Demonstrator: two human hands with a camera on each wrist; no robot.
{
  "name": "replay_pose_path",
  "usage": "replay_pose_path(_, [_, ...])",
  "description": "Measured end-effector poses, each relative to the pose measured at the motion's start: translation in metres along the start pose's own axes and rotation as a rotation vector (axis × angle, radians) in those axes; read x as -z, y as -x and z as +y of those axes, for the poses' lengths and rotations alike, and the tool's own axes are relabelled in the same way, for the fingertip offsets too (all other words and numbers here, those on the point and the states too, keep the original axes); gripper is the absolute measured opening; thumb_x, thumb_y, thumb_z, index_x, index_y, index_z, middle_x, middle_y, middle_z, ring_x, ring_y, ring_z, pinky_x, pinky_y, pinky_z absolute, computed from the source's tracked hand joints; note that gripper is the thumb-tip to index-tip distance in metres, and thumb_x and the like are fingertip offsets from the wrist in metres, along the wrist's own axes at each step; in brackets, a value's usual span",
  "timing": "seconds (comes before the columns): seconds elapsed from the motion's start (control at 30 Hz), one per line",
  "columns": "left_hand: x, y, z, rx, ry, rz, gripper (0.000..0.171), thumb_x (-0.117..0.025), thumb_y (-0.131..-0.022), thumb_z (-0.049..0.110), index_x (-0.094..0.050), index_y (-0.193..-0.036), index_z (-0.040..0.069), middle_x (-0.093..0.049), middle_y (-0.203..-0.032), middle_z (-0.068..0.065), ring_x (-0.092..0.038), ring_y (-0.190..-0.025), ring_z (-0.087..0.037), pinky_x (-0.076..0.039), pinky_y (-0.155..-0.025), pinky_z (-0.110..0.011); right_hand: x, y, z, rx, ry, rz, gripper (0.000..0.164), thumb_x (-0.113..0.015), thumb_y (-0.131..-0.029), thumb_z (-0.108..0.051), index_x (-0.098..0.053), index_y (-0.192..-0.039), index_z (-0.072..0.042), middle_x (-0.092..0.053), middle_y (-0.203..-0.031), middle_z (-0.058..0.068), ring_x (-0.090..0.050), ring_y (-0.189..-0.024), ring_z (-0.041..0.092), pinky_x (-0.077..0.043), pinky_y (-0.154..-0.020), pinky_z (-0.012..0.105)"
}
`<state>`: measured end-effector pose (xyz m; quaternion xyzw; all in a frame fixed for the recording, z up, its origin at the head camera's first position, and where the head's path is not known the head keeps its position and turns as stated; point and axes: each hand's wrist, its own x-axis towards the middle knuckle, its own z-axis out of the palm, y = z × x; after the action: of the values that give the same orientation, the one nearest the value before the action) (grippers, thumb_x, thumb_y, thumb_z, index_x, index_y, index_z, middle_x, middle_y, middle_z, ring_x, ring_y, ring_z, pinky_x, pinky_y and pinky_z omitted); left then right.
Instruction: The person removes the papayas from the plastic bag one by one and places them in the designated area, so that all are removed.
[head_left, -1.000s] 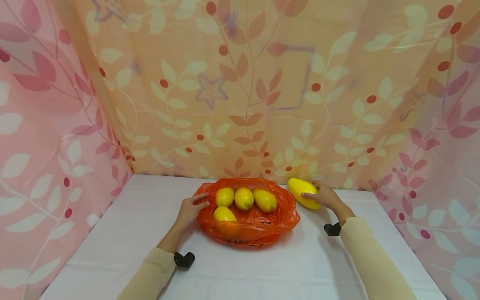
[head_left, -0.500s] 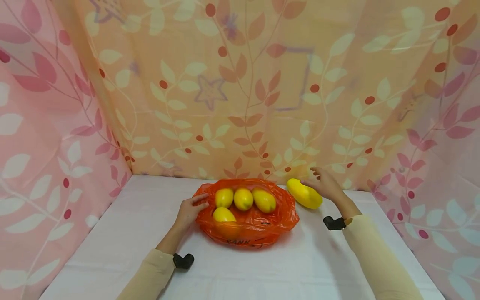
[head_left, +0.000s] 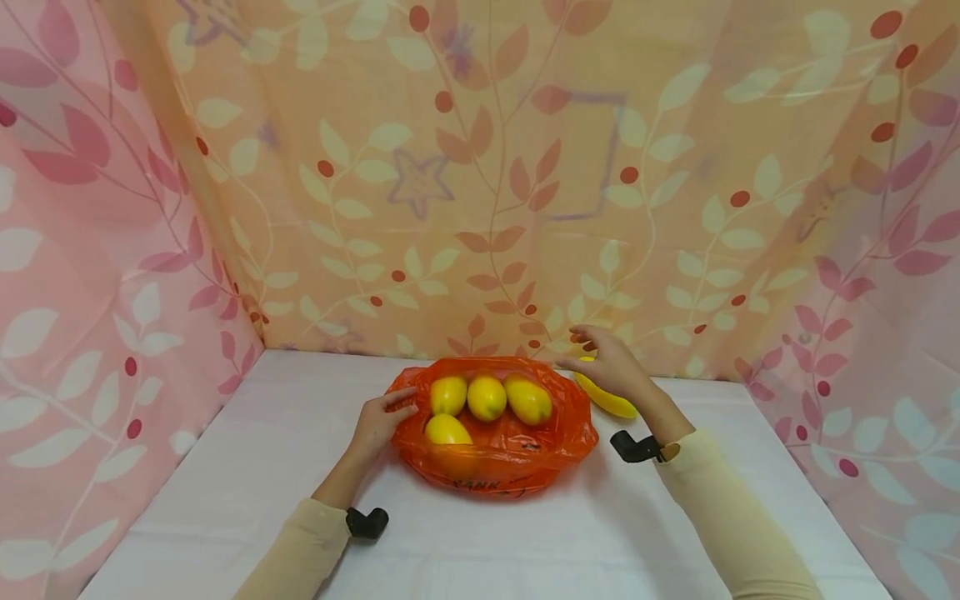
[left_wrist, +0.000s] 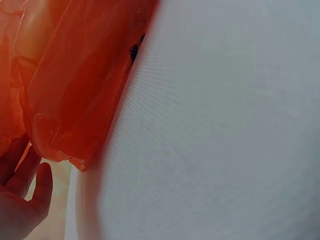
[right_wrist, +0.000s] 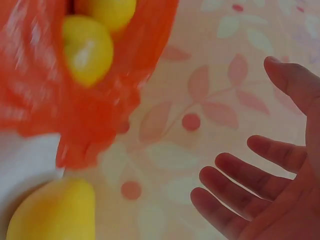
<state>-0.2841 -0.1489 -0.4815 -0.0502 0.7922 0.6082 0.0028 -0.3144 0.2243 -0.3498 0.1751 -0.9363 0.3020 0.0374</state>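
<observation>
An orange-red plastic bag [head_left: 566, 442] lies wide open at the middle of the white table, with dark print on its front. Inside it sit several smooth, oval yellow fruits [head_left: 487, 398], one partly behind the bag's near edge. The left hand [head_left: 375, 423] touches the bag's left rim with fairly straight fingers, thumb apart in the left wrist view. Beyond the bag's right side lies a larger, elongated yellow fruit [head_left: 611, 403], partly hidden by the right hand [head_left: 618, 367]. Held in the air with its fingers spread, the right hand has nothing in its grasp in the right wrist view.
The white-covered table [head_left: 480, 554] ends at the back against an orange-yellow leaf-patterned curtain [head_left: 480, 275]. Pink patterned curtains [head_left: 82, 400] hang along both sides. A black camera mount [head_left: 367, 523] is strapped to each wrist, below beige sleeves.
The right hand has let go of the large yellow fruit, lifted, and moved left over it toward the bag. The left hand and the bag have stayed in place.
</observation>
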Motion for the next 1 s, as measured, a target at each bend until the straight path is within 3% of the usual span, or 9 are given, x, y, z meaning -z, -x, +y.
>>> replay_pose_path(0.3, [-0.001, 0.001, -0.002, -0.008, 0.002, 0.002, 0.040, -0.065, -0.092, 0.015, -0.062, -0.131, 0.005, -0.050, -0.145, -0.020, -0.035, -0.142, -0.037, -0.033, -0.116, -0.049, -0.029, 0.000, -0.034, 0.050, -0.101, -0.078, 0.066, -0.072, -0.085, -0.042, -0.051, -0.139, -0.011, -0.057, -0.131, 0.017, -0.056, -0.117, 0.039, -0.053, -0.094, 0.050])
replay_pose_path(0.6, [0.002, 0.000, 0.000, -0.016, -0.003, 0.003, 0.040, -0.064, -0.093, 0.015, -0.062, -0.131, 0.005, -0.051, -0.144, -0.020, -0.035, -0.142, -0.037, -0.031, -0.117, -0.050, -0.072, 0.000, -0.064, 0.066, -0.140, -0.185, 0.065, -0.072, -0.085, -0.045, -0.053, -0.135, -0.008, -0.061, -0.127, 0.015, -0.057, -0.115, 0.034, -0.052, -0.096, 0.047])
replay_pose_path(0.8, [0.002, 0.000, 0.003, -0.011, -0.011, -0.007, 0.040, -0.064, -0.093, 0.014, -0.061, -0.132, 0.004, -0.048, -0.146, -0.021, -0.034, -0.142, -0.036, -0.031, -0.117, -0.049, -0.106, 0.001, -0.071, 0.072, -0.165, -0.252, 0.061, -0.073, -0.085, -0.043, -0.055, -0.133, -0.009, -0.062, -0.126, 0.016, -0.059, -0.113, 0.031, -0.053, -0.094, 0.044])
replay_pose_path(1.0, [0.001, 0.000, 0.003, -0.003, -0.018, -0.002, 0.040, -0.064, -0.093, 0.014, -0.061, -0.132, 0.005, -0.049, -0.145, -0.020, -0.035, -0.142, -0.036, -0.033, -0.116, -0.048, -0.137, 0.001, -0.075, 0.112, -0.113, -0.304, 0.059, -0.073, -0.085, -0.042, -0.058, -0.127, -0.005, -0.065, -0.115, 0.015, -0.061, -0.101, 0.027, -0.054, -0.087, 0.037])
